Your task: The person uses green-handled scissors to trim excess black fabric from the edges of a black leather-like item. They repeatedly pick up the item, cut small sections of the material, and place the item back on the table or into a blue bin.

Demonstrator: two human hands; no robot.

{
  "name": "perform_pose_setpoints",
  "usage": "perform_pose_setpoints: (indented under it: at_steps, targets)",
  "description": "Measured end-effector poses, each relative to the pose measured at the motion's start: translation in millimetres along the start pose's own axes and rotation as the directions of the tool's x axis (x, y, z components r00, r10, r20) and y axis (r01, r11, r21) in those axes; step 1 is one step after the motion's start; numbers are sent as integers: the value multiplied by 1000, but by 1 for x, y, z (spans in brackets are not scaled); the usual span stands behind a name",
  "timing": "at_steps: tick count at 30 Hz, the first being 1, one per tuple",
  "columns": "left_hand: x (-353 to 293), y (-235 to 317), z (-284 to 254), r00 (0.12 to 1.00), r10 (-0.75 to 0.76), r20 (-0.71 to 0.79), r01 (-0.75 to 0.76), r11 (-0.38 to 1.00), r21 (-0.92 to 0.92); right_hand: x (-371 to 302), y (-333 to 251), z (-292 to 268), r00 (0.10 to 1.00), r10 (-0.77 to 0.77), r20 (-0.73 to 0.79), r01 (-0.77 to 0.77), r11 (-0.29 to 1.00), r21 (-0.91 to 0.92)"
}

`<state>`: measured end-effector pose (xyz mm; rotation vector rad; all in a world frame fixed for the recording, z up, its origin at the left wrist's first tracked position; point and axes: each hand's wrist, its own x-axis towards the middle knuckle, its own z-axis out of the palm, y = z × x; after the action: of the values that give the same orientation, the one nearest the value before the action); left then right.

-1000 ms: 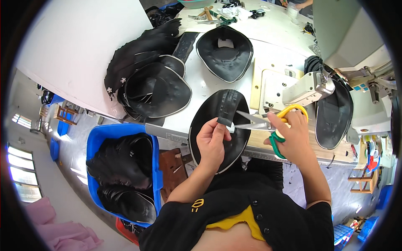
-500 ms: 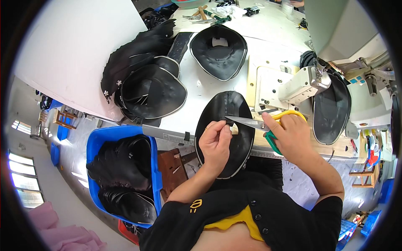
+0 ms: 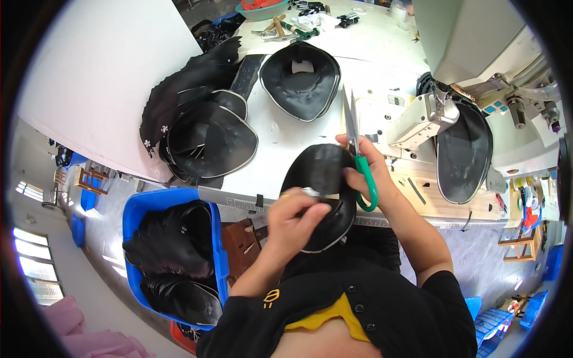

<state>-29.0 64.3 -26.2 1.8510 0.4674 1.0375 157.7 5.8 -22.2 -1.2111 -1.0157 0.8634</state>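
Observation:
A black leather shoe upper [image 3: 319,167] with a pale edge is held in front of me at the table's front edge. My left hand [image 3: 295,221] is closed at its near part, fingers pinched on the upper. In my right hand [image 3: 373,170] are scissors [image 3: 365,179] with a green handle, blades together and pointing away from me. The thumb and fingers of that hand also rest at the upper's right edge. Blur hides the exact spot under my left fingertips.
A sewing machine [image 3: 427,116] stands at right, with another black upper [image 3: 464,158] beside it. More uppers [image 3: 212,143] lie at left, and one [image 3: 301,83] sits farther back. A blue bin [image 3: 222,250] of black pieces is at lower left. Tools [image 3: 280,28] lie at the back.
The scissors have swung from pointing left over the upper to pointing away, blades closed. My right hand has moved left onto the upper's edge; my left hand has come slightly nearer and left.

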Motion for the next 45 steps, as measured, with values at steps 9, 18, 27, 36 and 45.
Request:
perform_pose_setpoints:
  at_steps: [9,18,27,36,45]
  targets:
    - [38,-8,-57,927,-94,364,295,781,-550,18,-50,14,912,-26,410,-39,988,149]
    - [19,7,-45,861,-336,382,508,532,-678,36,-27,31,957,-262,125,289,895,-340]
    - [11,24,-40,896,-424,-130,139,547,-826,-11,-82,-13,790,-384,478,554,112,-825]
    - [2,22,-23,900,-413,-140,141,580,-802,-17,-78,-4,795,-343,500,557,87,-826]
    - [3,29,-22,889,-440,-130,139,528,-838,-15,-80,1,773,-368,517,567,34,-823]
